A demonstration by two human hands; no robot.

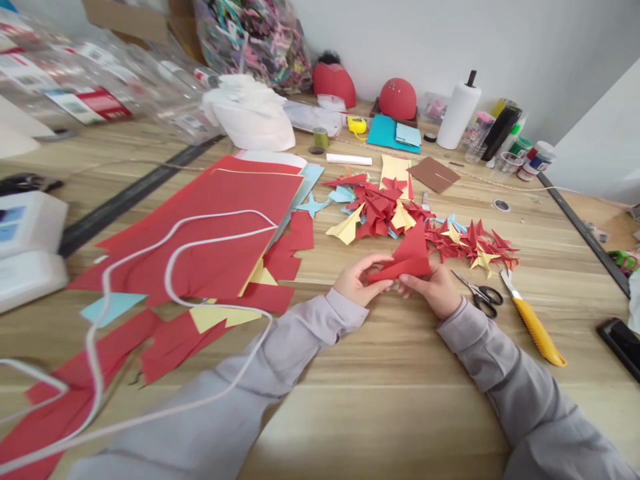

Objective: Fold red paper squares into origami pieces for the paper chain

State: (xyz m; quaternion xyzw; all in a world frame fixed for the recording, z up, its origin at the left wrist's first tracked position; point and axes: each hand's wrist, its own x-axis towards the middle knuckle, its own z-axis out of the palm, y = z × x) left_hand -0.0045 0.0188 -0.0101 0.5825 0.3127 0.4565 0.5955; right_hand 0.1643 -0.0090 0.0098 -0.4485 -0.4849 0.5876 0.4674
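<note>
Between my two hands is a piece of red paper (411, 257), partly folded, with one corner standing up. My left hand (359, 279) pinches its left end, thumb in front and fingers behind. At its right end my right hand (436, 288) grips the lower edge, thumb on the near side. Just beyond the paper lies a pile of folded red, yellow and blue paper pieces (375, 207). More folded red and yellow star shapes (467, 243) spread to the right. Black-handled scissors (484, 297) and a yellow utility knife (537, 330) rest right of my right hand.
Large red paper sheets (225, 227) are stacked at left, crossed by a white cable (173, 260). Red offcuts (180, 347) lie near my left sleeve. A white bottle (457, 113) and small jars stand at the back. A black phone (620, 343) is at the right edge.
</note>
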